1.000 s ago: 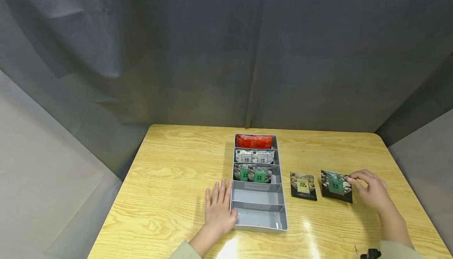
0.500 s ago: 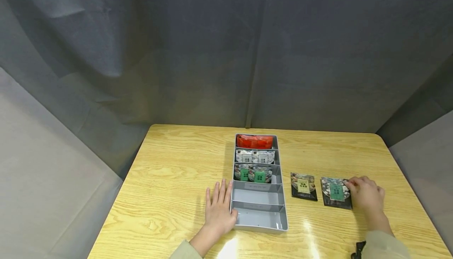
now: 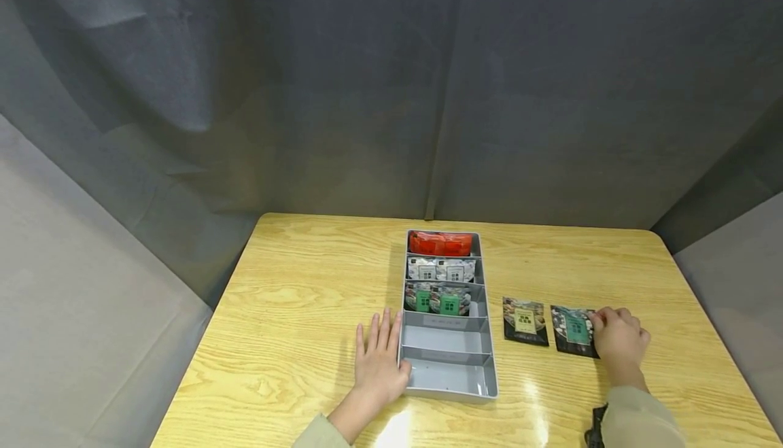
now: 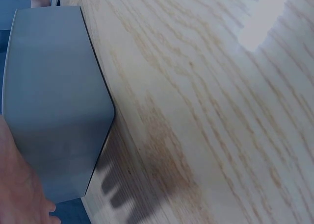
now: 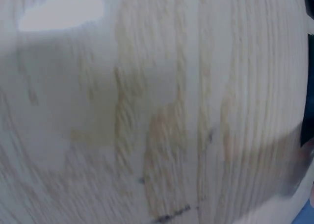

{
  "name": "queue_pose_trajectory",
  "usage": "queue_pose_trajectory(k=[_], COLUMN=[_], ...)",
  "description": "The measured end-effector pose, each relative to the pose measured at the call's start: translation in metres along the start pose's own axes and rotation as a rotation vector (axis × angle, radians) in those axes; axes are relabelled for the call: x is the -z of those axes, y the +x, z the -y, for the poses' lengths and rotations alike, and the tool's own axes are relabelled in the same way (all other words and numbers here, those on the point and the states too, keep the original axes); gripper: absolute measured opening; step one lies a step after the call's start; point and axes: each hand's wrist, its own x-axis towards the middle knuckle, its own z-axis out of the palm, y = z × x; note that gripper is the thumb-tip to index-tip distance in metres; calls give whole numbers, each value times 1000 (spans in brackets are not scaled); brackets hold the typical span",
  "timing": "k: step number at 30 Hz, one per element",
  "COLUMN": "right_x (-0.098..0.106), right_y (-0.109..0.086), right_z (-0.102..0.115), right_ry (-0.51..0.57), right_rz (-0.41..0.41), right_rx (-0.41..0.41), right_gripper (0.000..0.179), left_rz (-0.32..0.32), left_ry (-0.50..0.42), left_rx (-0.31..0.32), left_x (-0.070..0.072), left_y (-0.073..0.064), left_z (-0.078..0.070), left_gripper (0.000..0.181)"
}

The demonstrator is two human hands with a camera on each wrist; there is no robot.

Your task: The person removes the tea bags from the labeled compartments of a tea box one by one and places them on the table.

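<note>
My left hand (image 3: 380,372) rests along the left side of a long grey divided tray (image 3: 448,395), fingers straight and thumb over its rim. In the left wrist view the same hand (image 4: 20,182) lies against the tray's outer wall (image 4: 56,82). At the right, my right hand (image 3: 620,340) pinches the right edge of a dark packet with a teal label (image 3: 576,329), its fingertips partly hidden. The packet lies on or just above the table; I cannot tell which. Just left of it lies a dark packet with a yellow label (image 3: 525,322), apart from the tray.
Red packets (image 3: 440,244) fill the tray's far compartment. White-patterned packets (image 3: 441,270) and green-labelled packets (image 3: 437,300) stand in the following two. The two nearest compartments show their grey floors. A dark curtain (image 3: 342,128) hangs behind the wooden table (image 3: 293,312).
The teal-labelled packet, tilted up earlier, has come down flatter and slid left towards the yellow-labelled one, with my right hand at its edge. My left hand and the tray have stayed put.
</note>
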Motion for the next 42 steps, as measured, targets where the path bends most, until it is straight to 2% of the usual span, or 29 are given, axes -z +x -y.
queue_pose_trajectory(k=[13, 30, 36, 42], right_x=[-3, -7, -4, 1], right_y=[1, -3, -4, -3], right_z=[7, 7, 10, 28], right_ry=[-8, -2, 5, 62], right_rz=[23, 3, -34, -151], right_rx=[-70, -74, -67, -3], right_gripper=[35, 31, 32, 31], left_rz=[-12, -8, -3, -3], left_ry=[-3, -18, -13, -44], left_rx=[0, 2, 2, 2], left_x=[0, -2, -1, 1], left_y=[0, 0, 0, -1], left_z=[0, 1, 0, 0], left_gripper=[81, 80, 79, 77])
